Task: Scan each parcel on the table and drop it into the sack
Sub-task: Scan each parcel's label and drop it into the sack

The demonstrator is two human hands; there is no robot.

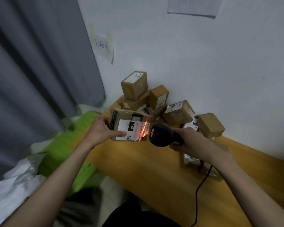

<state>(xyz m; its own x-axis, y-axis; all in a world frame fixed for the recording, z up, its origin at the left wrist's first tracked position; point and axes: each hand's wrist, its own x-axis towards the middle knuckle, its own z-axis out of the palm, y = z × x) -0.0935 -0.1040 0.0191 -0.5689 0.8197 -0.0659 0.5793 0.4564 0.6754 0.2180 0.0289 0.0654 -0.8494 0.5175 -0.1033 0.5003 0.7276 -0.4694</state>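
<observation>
My left hand (pixel 102 129) grips a cardboard parcel (pixel 129 118) above the table's left end, thumb lying on its white shipping label (pixel 126 130). My right hand (pixel 187 139) holds a black barcode scanner (pixel 162 135) pointed at that label, and a red scan line crosses the label's right edge. Behind, several brown parcels (pixel 157 99) are piled on the wooden table (pixel 154 169) against the wall. The green sack (pixel 59 153) lies open to the left of the table, below the held parcel.
The scanner's black cable (pixel 198 190) runs down across the table toward me. One more parcel (pixel 189 158) stands under my right wrist. A grey curtain (pixel 31 71) hangs at the left, and white plastic sheeting (pixel 15 185) lies beside the sack.
</observation>
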